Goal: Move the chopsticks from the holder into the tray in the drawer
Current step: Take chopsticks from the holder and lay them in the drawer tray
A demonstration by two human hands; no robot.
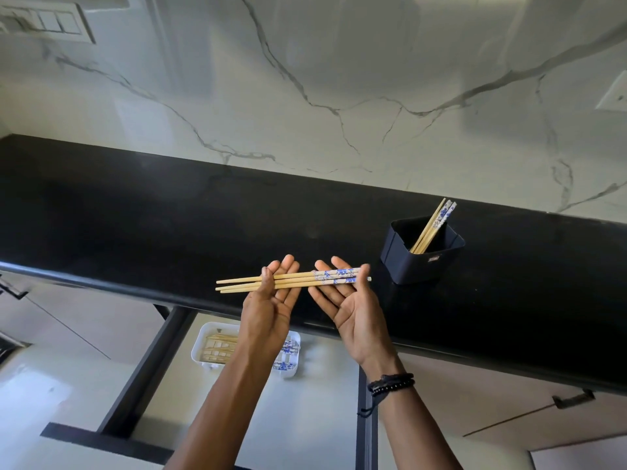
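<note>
1. A small bundle of chopsticks [293, 281] lies level across both palms, above the front edge of the black worktop [169, 212]; the plain wooden tips point left and the blue-and-white patterned ends point right.
2. The left hand [273, 300] is palm up under the plain half of the bundle, its thumb laid over the sticks and its fingers loosely curled, so its grip is lightly closed on them.
3. The right hand [346, 300] is palm up under the patterned half, with the thumb pressed at the right end and the fingers spread beneath; this grip also holds the bundle. Dark bracelets [392, 385] circle that wrist.
4. More chopsticks [432, 227] lean in a dark square holder [412, 266], which stands on the worktop to the right of the hands.
5. Below the worktop an open drawer [237, 418] holds a white tray [203, 344], partly hidden by the left forearm, with chopsticks already lying inside it [220, 349].
6. A veined marble wall [305, 79] rises behind the worktop.
</note>
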